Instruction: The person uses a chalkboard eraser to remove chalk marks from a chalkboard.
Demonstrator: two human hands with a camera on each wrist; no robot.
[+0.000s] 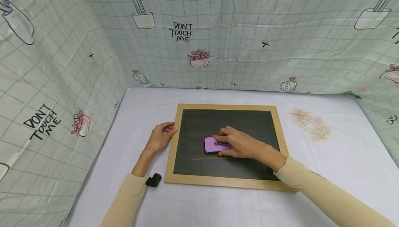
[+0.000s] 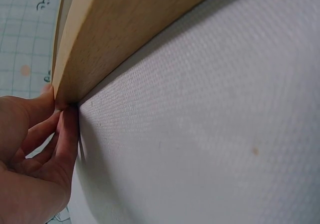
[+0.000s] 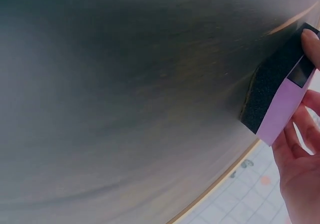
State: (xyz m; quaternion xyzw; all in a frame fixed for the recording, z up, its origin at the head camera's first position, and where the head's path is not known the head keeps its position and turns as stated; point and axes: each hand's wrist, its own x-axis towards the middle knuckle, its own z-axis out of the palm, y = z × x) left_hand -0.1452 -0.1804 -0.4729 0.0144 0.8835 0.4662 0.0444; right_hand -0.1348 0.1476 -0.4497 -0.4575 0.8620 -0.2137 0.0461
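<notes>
Left hand (image 1: pixel 161 137) pinched the near-side edge of a rectangular blackboard framed in pale wood (image 1: pixel 199 125), while the right hand (image 1: pixel 241 144) gripped a purple-and-black block eraser (image 1: pixel 214 144) between thumb and fingers, over the board, its dark side facing the surface. Just below the right hand's thumb ran a thin orange-brown line (image 1: pixel 202 158).

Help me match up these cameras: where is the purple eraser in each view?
Head: the purple eraser is just below and right of the picture's centre, over the blackboard, in the right hand.
Left wrist: not in it.
Right wrist: at the right edge, mostly in the upper half, in the fingers.
Shared landmark: the board's wooden frame, a thin strip at lower right in the right wrist view.
</notes>
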